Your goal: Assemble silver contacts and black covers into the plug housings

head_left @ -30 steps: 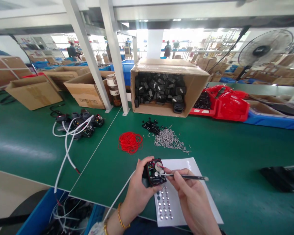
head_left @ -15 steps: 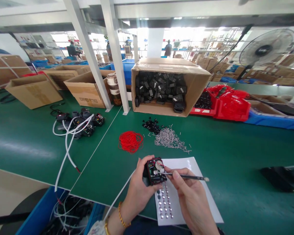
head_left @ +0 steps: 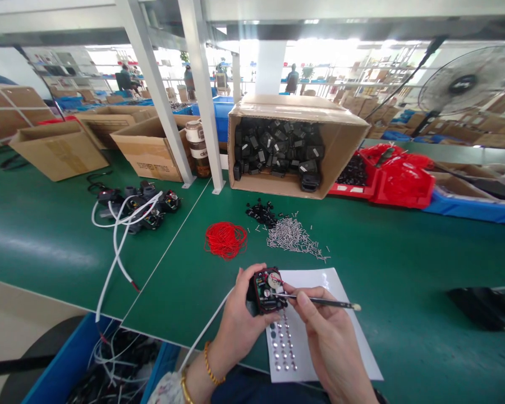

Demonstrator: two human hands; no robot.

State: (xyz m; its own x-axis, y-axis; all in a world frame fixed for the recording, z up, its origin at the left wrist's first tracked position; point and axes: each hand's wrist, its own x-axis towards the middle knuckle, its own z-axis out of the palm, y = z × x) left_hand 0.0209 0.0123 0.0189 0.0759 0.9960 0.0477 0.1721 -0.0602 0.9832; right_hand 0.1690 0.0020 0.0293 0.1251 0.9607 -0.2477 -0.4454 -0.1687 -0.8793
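Observation:
My left hand (head_left: 239, 317) is closed around a small black housing with an open face, showing a circuit board (head_left: 270, 290) with a round silvery disc and red wires inside. A white cable (head_left: 206, 332) trails beside my left wrist. Pinched in my right hand (head_left: 326, 322) is a slim dark tool (head_left: 330, 302) with a thin metal tip and a pale rear end; whether it is tweezers I cannot tell. Its tip touches, or nearly touches, a small round silvery part inside the housing. Under both hands lies a white sheet (head_left: 345, 286) bearing rows of shiny round dots (head_left: 284, 354).
Beyond my hands are red wires (head_left: 226, 240), metal pins (head_left: 293, 235) and small black parts (head_left: 261, 213). A carton (head_left: 345, 143) of black housings stands behind. Wired assemblies (head_left: 137, 207) lie left; a blue bin (head_left: 53, 367) sits below. A dark object (head_left: 486, 307) is at right.
The view has shifted slightly. Both hands keep their grips, and the tool tip stays at the round silvery part in the housing.

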